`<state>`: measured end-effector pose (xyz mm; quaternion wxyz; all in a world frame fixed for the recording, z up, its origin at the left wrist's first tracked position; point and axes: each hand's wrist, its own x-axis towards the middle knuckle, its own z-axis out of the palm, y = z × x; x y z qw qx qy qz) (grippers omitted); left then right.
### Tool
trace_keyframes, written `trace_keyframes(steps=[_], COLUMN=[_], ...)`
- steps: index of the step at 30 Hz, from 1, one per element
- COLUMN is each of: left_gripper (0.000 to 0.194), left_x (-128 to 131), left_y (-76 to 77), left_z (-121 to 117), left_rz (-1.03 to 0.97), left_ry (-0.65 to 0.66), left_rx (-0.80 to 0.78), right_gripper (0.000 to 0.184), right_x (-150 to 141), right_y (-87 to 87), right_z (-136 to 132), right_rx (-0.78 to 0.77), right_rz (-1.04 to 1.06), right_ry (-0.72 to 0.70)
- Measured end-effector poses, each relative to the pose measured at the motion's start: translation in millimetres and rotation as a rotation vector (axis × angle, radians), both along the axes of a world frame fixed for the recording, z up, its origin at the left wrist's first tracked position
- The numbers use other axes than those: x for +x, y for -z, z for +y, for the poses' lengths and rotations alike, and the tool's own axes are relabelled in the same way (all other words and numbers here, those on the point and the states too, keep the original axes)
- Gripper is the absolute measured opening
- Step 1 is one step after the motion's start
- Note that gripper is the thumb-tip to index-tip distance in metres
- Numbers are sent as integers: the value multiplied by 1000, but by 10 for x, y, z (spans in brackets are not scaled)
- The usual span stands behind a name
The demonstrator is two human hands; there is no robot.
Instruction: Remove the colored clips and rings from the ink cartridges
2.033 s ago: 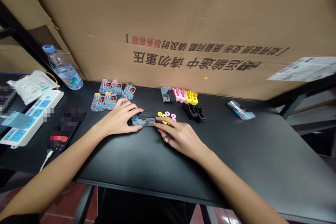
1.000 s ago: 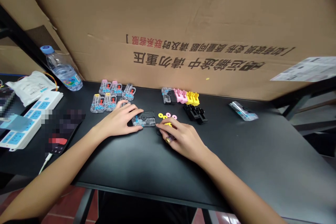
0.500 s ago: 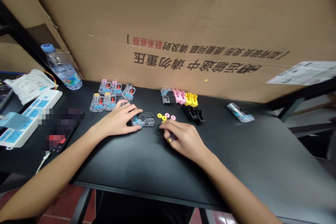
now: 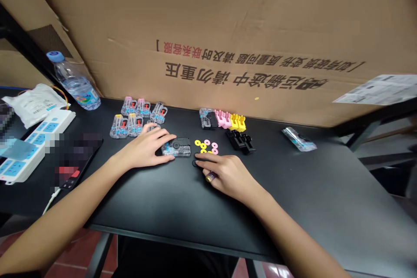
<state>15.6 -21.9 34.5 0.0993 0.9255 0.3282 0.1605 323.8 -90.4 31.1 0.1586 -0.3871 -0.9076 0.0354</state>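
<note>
Brown cardboard bearing upside-down print stood behind the matte black tabletop, and my head camera, the sole view, took in both hands over its middle. My left hand gripped the left end of a flat clear-plastic casing with black and blue parts, thumb at the near edge, forefinger at the far one. It lay flat on the table, right end free. With all the hold at one end, I judged, uneven pressure could make it swivel or rock.

My right hand lay just beyond that free end, index and middle fingers stretched out, the others seemingly curled around a short purplish cylinder with a gold end. At those fingertips sat a thin black ring; whether I was pressing it I could not tell. Black against black, it was easily lost, and a hasty push could flick it away. Flat yellow rings and pink rings lay loose near my knuckles; a slipped cylinder or low sweep could scatter them. Clear plastic pieces with red parts lay near my left fingers, where an outward swing could jostle them.
</note>
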Motion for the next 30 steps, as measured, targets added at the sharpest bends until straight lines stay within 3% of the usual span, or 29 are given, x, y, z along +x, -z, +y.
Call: trace_keyframes(steps=[5,11,19,25,30], left_gripper=[55,74,46,35,32], left_x=[-17,64,217,181,191], left_y=[-38,-80,-26,-92,-26], left_z=[-15,-90,-153,-223,-261], left_rz=[-5,-37,-86,-268,-224], left_ry=[12,46,95,304,259], left_rx=[-13,-26,10,71,38], right_gripper=[47,50,43,35,24], right_x=[-15,17,-1,-105,-144], right_y=[-5,19,51,-56,-62], right_z=[27,26,-16,-84,-87], right_rx=[-19,66,98,85,19], right_rz=[-24,65,118,377,469], right_ry=[18,103,78,-85,-61])
